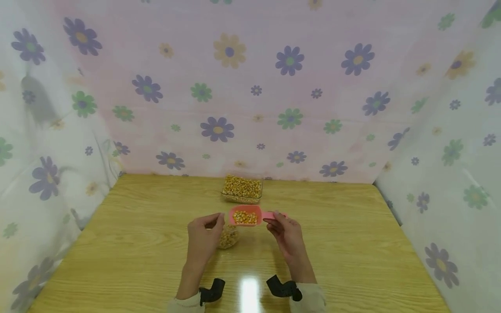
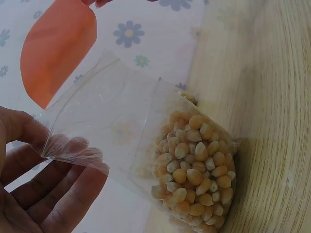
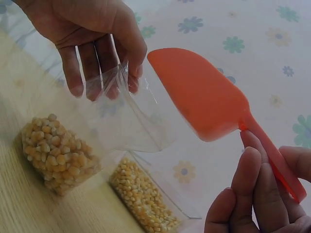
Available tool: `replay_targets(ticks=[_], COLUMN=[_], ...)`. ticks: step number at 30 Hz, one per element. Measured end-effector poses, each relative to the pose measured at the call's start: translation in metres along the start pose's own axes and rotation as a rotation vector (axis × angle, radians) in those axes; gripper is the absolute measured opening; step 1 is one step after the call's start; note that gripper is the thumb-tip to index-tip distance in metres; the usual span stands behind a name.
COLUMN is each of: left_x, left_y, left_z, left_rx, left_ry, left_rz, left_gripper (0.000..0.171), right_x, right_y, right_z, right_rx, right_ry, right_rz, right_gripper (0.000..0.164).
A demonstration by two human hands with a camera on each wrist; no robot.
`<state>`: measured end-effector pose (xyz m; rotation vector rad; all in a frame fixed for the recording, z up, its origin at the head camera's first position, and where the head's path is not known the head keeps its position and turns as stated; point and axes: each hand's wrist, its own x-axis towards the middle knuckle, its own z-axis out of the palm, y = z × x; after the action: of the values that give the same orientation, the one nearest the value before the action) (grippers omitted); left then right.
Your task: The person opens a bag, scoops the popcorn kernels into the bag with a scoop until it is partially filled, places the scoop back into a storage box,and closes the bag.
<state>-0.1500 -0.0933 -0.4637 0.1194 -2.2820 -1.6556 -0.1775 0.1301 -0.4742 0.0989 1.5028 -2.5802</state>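
My left hand (image 1: 202,237) pinches the upper edge of a clear plastic bag (image 2: 112,102). Corn kernels (image 2: 194,170) fill the bag's lower part, which stands on the table. By its handle, my right hand (image 1: 288,237) grips a pink-orange scoop (image 3: 199,97), with a heap of kernels in its bowl in the head view. The scoop is level above the table, its front lip close to the left fingertips and the bag's top. In the head view the left hand hides part of the bag.
Behind the scoop, a clear rectangular container (image 1: 242,200) full of corn kernels stands near the back of the wooden table (image 1: 156,217). A flowered cloth (image 1: 258,104) hangs behind the table and along both sides.
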Motion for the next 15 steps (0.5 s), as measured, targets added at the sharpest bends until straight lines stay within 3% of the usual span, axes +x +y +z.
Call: replay_targets(ticks=[5, 15], left_x=[0.000, -0.001], left_y=[-0.001, -0.004], left_z=[0.001, 0.002], left_rx=[0.002, 0.049], left_ry=[0.012, 0.034], left_rz=[0.013, 0.032], left_gripper=[0.018, 0.016], right_x=[0.000, -0.001], right_y=[0.000, 0.000], right_z=[0.002, 0.012], right_rx=[-0.102, -0.225], right_ry=[0.024, 0.076], right_rz=[-0.027, -0.080], right_gripper=[0.024, 0.029])
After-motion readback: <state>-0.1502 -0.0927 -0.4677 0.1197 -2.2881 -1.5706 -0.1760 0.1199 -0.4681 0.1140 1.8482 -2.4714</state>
